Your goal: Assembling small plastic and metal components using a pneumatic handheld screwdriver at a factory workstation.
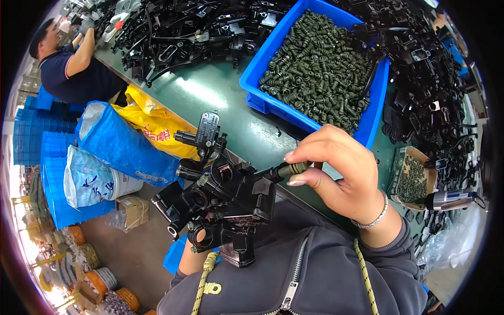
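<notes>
My right hand [341,176] pinches a small olive-dark spring plunger [292,170] between thumb and fingertips. The plunger's tip meets the end of one black part in the bunch, and I cannot tell whether it is inside. My left hand [193,256] carries that bunch of black cast brake-cylinder-like parts [226,194], with round bores and block-shaped bodies. Its fingers are hidden behind the parts; only some wrist and forearm shows. The bunch hangs above the table's near edge, in front of my jacket. Similar plungers [320,68] fill a blue bin [254,92] beyond my right hand.
Black castings and levers [194,37] pile up across the far table, with more [436,100] at the right. A cardboard box [430,170] of small parts stands right. Blue and yellow sacks [126,144] sit left, beside blue crates [50,173]. Another person [73,73] works far left.
</notes>
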{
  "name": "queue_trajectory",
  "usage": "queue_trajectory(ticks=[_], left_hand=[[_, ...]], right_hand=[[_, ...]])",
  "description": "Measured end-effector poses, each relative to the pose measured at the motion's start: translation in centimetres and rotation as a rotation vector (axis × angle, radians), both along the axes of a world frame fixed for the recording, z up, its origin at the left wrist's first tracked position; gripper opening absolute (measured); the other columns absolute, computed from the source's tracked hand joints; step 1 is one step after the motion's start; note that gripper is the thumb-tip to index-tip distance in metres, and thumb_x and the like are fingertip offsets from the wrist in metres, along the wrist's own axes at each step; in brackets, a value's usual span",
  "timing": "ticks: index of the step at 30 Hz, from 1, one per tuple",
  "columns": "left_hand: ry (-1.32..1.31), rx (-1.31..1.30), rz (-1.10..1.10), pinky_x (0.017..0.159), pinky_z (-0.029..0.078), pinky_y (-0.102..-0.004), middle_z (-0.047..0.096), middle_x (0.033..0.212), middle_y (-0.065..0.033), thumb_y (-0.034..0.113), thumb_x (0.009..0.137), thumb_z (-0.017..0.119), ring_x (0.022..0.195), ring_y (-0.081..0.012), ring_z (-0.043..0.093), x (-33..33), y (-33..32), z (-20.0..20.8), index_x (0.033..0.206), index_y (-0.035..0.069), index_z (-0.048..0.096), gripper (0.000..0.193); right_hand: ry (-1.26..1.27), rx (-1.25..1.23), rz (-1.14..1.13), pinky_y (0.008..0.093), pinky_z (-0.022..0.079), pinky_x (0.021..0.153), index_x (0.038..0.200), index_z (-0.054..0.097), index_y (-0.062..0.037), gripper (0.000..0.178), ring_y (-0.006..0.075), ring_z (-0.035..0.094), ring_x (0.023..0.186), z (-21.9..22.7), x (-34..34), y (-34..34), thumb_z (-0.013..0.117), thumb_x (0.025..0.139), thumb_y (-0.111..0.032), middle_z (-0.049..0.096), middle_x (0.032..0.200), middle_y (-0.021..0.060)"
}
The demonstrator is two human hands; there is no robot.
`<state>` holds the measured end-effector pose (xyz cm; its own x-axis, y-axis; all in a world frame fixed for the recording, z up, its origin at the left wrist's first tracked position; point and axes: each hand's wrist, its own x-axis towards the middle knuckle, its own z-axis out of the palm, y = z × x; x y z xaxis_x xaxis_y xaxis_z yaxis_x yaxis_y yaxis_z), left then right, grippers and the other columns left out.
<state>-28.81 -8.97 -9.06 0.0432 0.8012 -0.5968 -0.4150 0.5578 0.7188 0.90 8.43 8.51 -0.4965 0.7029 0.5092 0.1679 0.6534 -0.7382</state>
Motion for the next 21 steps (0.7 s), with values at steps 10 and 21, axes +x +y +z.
queue_trajectory(ticks=[10, 21], left_hand=[[-0.028, -0.045, -0.039, 0.095, 0.043, -0.0393, 0.055, 0.128, -0.0113, 0.039, 0.095, 0.058, 0.106, -0.0274, 0.054, -0.3, -0.4, -0.9, 0.137, 0.013, 0.046, 0.051], [-0.067, -0.096, -0.088, 0.1, 0.041, -0.0405, 0.053, 0.133, -0.0131, 0.041, 0.094, 0.059, 0.112, -0.0296, 0.052, 0.7, 4.9, -3.0, 0.141, 0.013, 0.045, 0.056]], right_hand=[[-0.032, -0.089, -0.063, 0.0261, 0.051, 0.06, 0.099, 0.069, -0.0014, 0.027, 0.019, 0.064, 0.075, 0.1, 0.0, -1.1, 0.08, 0.075, -0.003, 0.068, 0.089, 0.0098], [-0.102, -0.162, -0.111, 0.0264, 0.052, 0.059, 0.098, 0.068, -0.0006, 0.026, 0.0193, 0.065, 0.075, 0.6, 0.0, -1.8, 0.08, 0.075, -0.002, 0.068, 0.088, 0.0096]])
